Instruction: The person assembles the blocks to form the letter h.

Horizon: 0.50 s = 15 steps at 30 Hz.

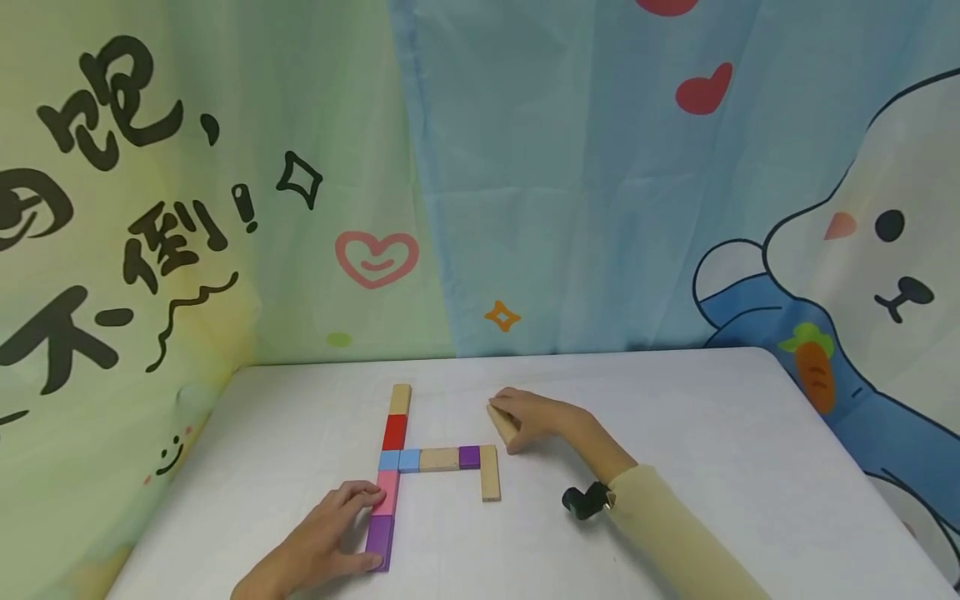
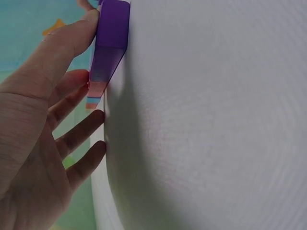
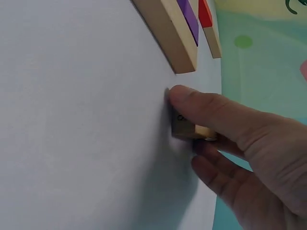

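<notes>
My right hand (image 1: 531, 417) pinches a plain wooden block (image 1: 501, 423) between thumb and fingers. In the right wrist view that block (image 3: 183, 128) is low over the white surface, partly hidden by the thumb. My left hand (image 1: 322, 533) lies along the near end of a column of blocks. Its thumb touches the long purple block (image 1: 381, 533) and a fingertip touches the pink block (image 1: 387, 483). Beyond these the column continues with a light blue block (image 1: 389, 460), a red block (image 1: 394, 432) and a plain wooden block (image 1: 401, 399).
A row runs right from the column: a second light blue block (image 1: 409, 461), a wooden block (image 1: 438, 459) and a small purple block (image 1: 469, 457). An upright-lying wooden block (image 1: 490, 479) ends it. Behind the white table (image 1: 675, 433) hangs a printed curtain (image 1: 562, 208).
</notes>
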Each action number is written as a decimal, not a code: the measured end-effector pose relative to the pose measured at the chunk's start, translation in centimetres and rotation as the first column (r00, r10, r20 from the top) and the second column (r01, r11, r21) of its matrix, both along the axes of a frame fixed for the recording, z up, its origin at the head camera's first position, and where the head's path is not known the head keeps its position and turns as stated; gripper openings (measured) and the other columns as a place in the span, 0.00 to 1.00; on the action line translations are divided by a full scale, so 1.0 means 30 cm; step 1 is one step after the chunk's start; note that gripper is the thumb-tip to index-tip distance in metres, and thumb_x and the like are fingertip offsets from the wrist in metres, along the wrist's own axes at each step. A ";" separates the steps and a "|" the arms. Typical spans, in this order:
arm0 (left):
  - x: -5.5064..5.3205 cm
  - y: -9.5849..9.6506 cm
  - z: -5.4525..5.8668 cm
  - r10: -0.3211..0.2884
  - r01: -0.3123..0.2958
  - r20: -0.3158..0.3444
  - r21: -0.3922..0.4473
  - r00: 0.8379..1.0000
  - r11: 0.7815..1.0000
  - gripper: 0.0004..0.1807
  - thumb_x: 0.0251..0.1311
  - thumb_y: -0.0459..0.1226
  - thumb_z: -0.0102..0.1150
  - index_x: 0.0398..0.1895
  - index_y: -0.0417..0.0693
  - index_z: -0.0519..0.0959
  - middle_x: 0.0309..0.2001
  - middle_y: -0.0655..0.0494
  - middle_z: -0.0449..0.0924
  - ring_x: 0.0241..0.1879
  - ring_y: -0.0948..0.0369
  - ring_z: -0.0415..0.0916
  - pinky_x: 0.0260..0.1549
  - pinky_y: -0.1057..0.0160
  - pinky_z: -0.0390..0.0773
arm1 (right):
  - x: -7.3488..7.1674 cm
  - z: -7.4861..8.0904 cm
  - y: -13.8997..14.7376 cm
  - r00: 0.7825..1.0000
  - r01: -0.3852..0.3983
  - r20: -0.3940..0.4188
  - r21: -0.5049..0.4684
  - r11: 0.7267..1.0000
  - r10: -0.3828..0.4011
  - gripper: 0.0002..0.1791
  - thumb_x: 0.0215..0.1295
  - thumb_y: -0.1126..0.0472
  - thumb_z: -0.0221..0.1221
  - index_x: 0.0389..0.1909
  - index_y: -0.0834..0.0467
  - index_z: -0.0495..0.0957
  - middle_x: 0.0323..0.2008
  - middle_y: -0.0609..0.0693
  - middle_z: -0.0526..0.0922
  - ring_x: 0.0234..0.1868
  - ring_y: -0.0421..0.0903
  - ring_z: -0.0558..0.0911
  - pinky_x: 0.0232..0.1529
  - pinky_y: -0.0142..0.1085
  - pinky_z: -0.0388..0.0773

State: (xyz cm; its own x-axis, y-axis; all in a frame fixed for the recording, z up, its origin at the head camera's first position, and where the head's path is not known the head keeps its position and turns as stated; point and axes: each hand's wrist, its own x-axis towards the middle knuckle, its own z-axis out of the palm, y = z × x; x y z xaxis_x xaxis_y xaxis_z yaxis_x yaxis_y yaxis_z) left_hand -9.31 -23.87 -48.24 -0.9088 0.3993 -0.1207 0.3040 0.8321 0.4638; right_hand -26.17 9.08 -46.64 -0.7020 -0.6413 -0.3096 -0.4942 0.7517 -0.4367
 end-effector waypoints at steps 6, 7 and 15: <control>0.000 -0.004 -0.005 -0.005 0.005 0.000 0.001 1.000 1.000 0.41 0.45 0.62 0.60 0.61 0.53 0.67 0.59 0.60 0.64 0.58 0.58 0.65 0.54 0.48 0.73 | 0.047 -0.010 0.013 0.991 0.039 -0.118 -0.170 0.985 -0.059 0.43 0.47 0.49 0.68 0.63 0.61 0.63 0.54 0.51 0.67 0.49 0.42 0.69 0.52 0.38 0.72; 0.001 -0.004 -0.006 -0.006 0.006 -0.002 -0.001 1.000 1.000 0.41 0.45 0.62 0.60 0.61 0.54 0.67 0.59 0.61 0.64 0.58 0.58 0.65 0.54 0.48 0.73 | 0.065 -0.008 0.015 0.987 0.037 -0.145 -0.198 0.979 -0.067 0.43 0.47 0.48 0.68 0.63 0.61 0.63 0.54 0.52 0.68 0.50 0.43 0.70 0.54 0.39 0.73; 0.001 -0.009 0.000 -0.020 0.020 -0.049 0.003 0.999 1.000 0.40 0.45 0.63 0.60 0.60 0.55 0.67 0.59 0.63 0.64 0.57 0.60 0.65 0.53 0.51 0.74 | 0.308 0.013 0.020 0.939 0.008 -0.326 -0.284 0.959 -0.104 0.42 0.42 0.40 0.67 0.56 0.58 0.68 0.50 0.46 0.70 0.50 0.38 0.70 0.54 0.36 0.74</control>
State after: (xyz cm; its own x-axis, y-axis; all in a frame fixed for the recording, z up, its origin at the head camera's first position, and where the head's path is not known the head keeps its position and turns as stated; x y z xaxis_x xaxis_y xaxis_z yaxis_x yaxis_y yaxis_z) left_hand -9.28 -24.13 -48.25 -0.9056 0.4176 -0.0745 0.3430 0.8243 0.4504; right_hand -16.93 9.67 -46.25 -0.7706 -0.6235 0.1323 -0.6080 0.6568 -0.4461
